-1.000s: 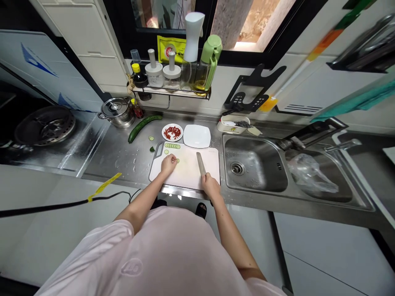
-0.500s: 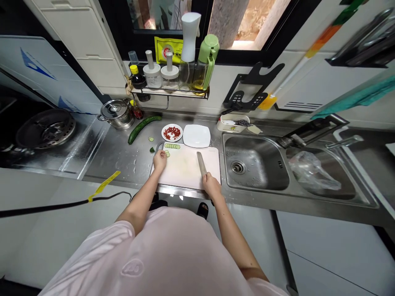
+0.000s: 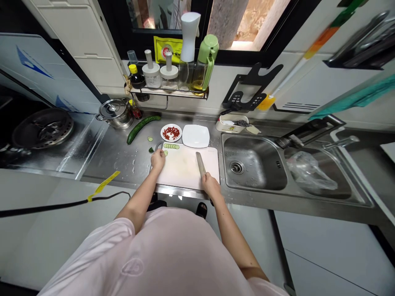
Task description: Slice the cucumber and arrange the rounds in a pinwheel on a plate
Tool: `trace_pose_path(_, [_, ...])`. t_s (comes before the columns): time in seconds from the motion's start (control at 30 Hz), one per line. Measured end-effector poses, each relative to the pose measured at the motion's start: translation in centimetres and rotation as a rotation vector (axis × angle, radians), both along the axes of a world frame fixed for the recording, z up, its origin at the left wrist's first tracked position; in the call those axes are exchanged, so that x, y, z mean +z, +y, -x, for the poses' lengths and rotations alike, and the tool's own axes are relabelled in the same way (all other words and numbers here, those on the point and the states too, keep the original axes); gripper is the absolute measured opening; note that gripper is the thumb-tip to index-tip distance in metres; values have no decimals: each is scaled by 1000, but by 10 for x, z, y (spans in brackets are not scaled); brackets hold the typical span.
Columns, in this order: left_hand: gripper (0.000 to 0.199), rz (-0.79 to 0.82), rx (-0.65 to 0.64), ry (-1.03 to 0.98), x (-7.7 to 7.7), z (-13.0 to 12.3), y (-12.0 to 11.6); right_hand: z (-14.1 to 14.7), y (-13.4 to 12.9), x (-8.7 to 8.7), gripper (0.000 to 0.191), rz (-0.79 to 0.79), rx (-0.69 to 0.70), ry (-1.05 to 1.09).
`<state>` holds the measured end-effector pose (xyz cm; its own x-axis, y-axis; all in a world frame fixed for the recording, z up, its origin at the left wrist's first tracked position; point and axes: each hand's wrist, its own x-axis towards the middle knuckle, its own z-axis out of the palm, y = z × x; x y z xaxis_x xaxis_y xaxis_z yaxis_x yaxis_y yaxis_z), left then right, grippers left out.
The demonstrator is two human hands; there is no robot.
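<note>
Head view: my left hand (image 3: 158,160) rests curled on the white plastic cutting board (image 3: 185,172) beside thin round green cucumber slices (image 3: 171,146); my right hand (image 3: 211,185) grips a long steel kitchen knife (image 3: 200,164).

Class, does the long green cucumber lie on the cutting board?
No, the cucumber lies on the steel counter behind the cutting board.
</note>
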<state>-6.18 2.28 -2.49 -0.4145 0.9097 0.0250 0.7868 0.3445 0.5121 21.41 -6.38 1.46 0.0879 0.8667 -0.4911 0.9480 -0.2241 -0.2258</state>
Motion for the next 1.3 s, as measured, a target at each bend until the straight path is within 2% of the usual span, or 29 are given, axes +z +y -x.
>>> trace_pose_path(0.2, [22, -53, -63, -2, -7, 3, 1, 0, 0, -1, 37, -20, 7, -10])
trace_pose_path(0.57, [21, -75, -65, -39, -12, 4, 1, 0, 1, 0, 38, -10, 24, -14])
trace_pose_path(0.77, [23, -139, -74, -21, -8, -2, 2, 1, 0, 0, 38, -17, 19, -23])
trace_pose_path(0.9, [25, -169, -176, -45, -1, -17, 10, 1, 0, -1, 39, -7, 13, -27])
trace_pose_path(1.1, [37, -42, -353, 20, 9, -41, 34, 1, 0, -1, 39, -7, 5, -20])
trace_pose_path(1.2, [40, 54, -394, 101, 11, -47, 45, 1, 0, -1, 39, -12, 10, -19])
trace_pose_path(1.3, [36, 122, -417, 157, 11, -49, 52, 0, 0, -1, 38, -17, 20, -20])
